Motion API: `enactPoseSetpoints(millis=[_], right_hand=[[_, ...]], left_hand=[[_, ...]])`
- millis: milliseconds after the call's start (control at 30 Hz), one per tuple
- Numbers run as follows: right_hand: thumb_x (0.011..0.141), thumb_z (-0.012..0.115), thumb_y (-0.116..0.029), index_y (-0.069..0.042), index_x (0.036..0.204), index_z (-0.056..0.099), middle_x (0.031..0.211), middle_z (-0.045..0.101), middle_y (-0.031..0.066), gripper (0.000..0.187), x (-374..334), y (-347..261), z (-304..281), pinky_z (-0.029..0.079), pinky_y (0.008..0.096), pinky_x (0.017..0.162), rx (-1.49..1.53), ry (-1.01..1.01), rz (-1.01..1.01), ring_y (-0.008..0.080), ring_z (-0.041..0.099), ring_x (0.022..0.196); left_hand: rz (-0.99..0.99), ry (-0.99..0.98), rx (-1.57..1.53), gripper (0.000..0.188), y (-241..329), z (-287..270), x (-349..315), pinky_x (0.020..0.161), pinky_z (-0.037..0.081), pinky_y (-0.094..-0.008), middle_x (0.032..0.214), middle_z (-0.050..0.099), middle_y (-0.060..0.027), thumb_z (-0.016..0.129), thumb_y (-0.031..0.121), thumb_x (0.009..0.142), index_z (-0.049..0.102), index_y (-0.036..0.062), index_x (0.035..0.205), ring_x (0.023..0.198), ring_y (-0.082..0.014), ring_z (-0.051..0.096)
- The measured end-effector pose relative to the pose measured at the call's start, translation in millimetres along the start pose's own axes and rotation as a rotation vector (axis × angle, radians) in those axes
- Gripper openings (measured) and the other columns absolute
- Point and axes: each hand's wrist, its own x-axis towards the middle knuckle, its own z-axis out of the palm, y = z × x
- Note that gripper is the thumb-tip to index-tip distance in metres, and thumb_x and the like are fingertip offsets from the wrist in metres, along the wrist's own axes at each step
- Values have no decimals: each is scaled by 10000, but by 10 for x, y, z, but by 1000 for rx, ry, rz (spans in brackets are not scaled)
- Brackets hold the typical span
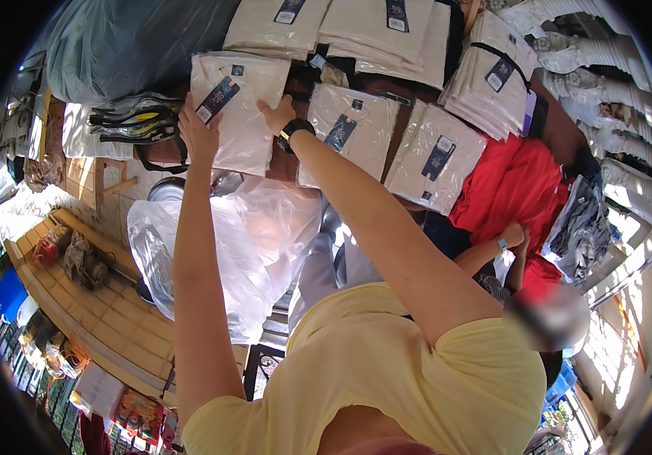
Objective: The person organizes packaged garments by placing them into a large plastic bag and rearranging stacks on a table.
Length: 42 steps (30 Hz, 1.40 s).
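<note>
A white folded garment in a clear plastic bag (246,114), with a dark blue hang tag, lies at the table's left-middle. My left hand (200,127) grips its left edge, fingers near the tag. On the opposite edge, my right hand (277,116) has its thumb on top, while the other fingers are partly hidden. Just right of my right hand lies another bagged white garment (371,114), and beyond it a tilted one (447,144). Left of my left hand sits a bundle of black packages (136,120) with a yellow detail.
Stacks of bagged white garments (386,53) line the far side, with a strapped stack (485,76) at right. A large dark plastic sack (136,45) fills the far left. Clear plastic (227,243) hangs at my lap. A person beside me handles red fabric (500,182).
</note>
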Motion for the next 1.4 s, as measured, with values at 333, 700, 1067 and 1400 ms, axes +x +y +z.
enactPoseSetpoints(millis=[333, 700, 1067, 1400], right_hand=[[791, 660, -495, 12, 1170, 348, 1104, 585, 284, 706, 19, 120, 52, 463, 439, 885, -48, -45, -1, 413, 580, 1049], [639, 829, -236, -4, 1000, 648, 931, 699, 111, 466, 73, 132, 357, 507, 292, 807, 582, -191, -51, 178, 662, 874], [759, 737, -89, -12, 1072, 624, 1010, 666, 100, 342, -587, 200, 243, 507, 325, 828, 826, -323, 75, 200, 644, 904], [669, 843, -252, 35, 1235, 264, 1144, 549, 197, 859, -183, 273, 223, 501, 352, 854, 434, 17, 24, 262, 586, 1006]], left_hand=[[-979, 413, -371, 670, -37, 440, -920, 962, 349, -485, 1327, 383, -213, 723, 319, 794, 377, 64, 1309, 1193, -341, 420], [-993, 30, -1359, 618, -463, 307, -813, 870, 479, -462, 1210, 513, -154, 753, 198, 783, 427, 1, 1271, 1085, -301, 530], [-1099, -87, -1701, 708, -291, -48, -1091, 1019, 373, -473, 1347, 470, -125, 588, 509, 849, 395, 56, 1358, 1217, -307, 464], [-979, -34, -1664, 516, -384, 401, -876, 1001, 404, -433, 1271, 531, -135, 615, 310, 884, 469, 10, 1278, 1163, -284, 514]])
